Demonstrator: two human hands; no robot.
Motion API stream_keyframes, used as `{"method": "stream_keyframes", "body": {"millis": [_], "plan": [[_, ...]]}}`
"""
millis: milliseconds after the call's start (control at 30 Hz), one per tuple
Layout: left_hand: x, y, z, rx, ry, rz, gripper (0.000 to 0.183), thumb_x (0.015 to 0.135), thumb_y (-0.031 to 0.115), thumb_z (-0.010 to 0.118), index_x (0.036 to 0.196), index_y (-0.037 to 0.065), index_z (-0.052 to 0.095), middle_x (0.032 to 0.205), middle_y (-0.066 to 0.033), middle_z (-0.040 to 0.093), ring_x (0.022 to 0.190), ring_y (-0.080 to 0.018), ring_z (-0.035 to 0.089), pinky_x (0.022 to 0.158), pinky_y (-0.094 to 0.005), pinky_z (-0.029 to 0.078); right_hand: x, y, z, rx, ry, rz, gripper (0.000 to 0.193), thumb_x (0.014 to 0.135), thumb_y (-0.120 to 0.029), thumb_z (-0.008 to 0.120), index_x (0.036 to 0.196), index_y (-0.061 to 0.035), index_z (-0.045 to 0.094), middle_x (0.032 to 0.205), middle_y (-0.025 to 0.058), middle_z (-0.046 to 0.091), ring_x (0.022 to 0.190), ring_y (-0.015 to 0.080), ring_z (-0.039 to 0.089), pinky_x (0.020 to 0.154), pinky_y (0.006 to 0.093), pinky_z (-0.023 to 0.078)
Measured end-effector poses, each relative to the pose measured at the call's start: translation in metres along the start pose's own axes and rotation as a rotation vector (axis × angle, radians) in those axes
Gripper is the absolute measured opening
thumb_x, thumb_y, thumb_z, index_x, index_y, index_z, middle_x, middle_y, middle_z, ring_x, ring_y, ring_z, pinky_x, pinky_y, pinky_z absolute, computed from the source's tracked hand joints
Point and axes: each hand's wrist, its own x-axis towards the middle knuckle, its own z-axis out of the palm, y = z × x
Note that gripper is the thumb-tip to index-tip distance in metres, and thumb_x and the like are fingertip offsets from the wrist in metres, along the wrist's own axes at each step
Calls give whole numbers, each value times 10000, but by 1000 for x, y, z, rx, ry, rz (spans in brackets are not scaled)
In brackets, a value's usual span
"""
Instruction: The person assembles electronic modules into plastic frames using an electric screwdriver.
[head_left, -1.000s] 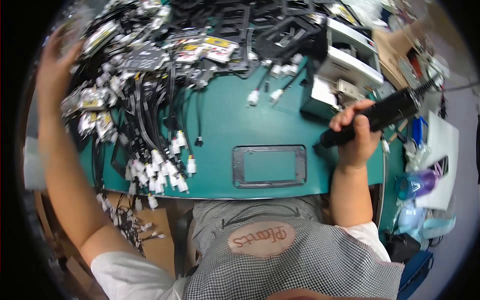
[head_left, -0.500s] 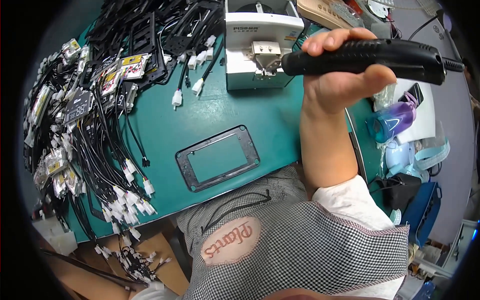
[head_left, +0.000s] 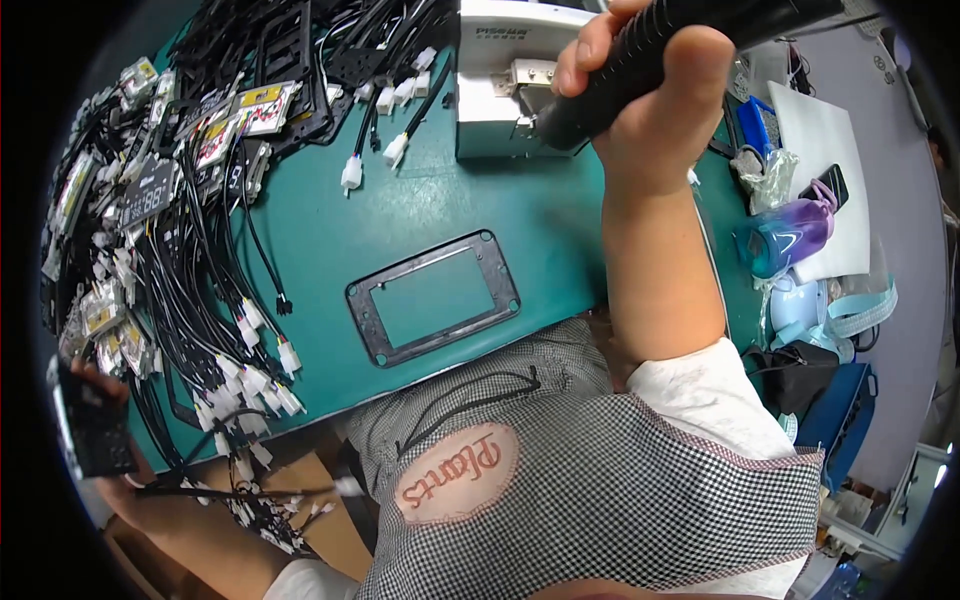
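My right hand (head_left: 655,120) is wrapped round a black electric screwdriver (head_left: 625,75). Its nose end points down and left at the metal outlet of a white screw feeder (head_left: 485,75); whether they touch, I cannot tell. At the far left edge, my left hand (head_left: 118,498) grips a dark display module (head_left: 95,425), partly blurred. A black cable that seems to belong to it trails right to a white connector (head_left: 345,487). On the green table in front of me lies a black rectangular frame (head_left: 365,325) with holes at its corners, touched by neither hand.
Piled display modules (head_left: 150,195) and cables with white connectors (head_left: 250,385) cover the table's left side. Black plastic frames (head_left: 285,60) are heaped behind. At the right stand a purple-blue bottle (head_left: 790,240) and a phone (head_left: 830,185). A cardboard box (head_left: 335,525) sits below the table edge.
My left hand has come into view at the left with the display module and its cable. My right hand has tilted the screwdriver, its nose now lower and its back end raised.
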Motion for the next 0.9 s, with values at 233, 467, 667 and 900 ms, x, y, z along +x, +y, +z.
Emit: {"method": "stream_keyframes", "body": {"millis": [233,467,667,900], "plan": [[-24,-30,177,703,-489,50,571,613,171,757,1157,46,636,1067,-138,592,986,-256,572,886,-347,433,-35,-25,-5,114,-202,155,943,687,-883,387,1066,-33,539,714,80,548,563,179,555,532,304,492],[-48,-91,253,983,-538,370,425,614,258,784,1016,153,695,996,-104,581,935,-294,550,844,-432,435,-56,-20,3,110,-267,147,976,661,-864,462,1127,-7,485,757,100,568,573,189,571,525,301,493],[-50,-95,251,1072,-572,325,397,652,297,776,1031,206,700,1156,-76,558,1146,-310,495,979,-502,366,-62,-9,-4,179,-262,194,968,658,-852,490,1127,-5,490,781,114,580,618,210,588,562,314,500],[-49,-97,256,1010,-529,228,389,640,254,785,1016,193,707,1169,-90,559,1095,-304,514,946,-461,376,-71,7,-7,159,-166,215,946,651,-848,506,1091,-11,504,727,118,569,589,218,578,545,314,498]]}}
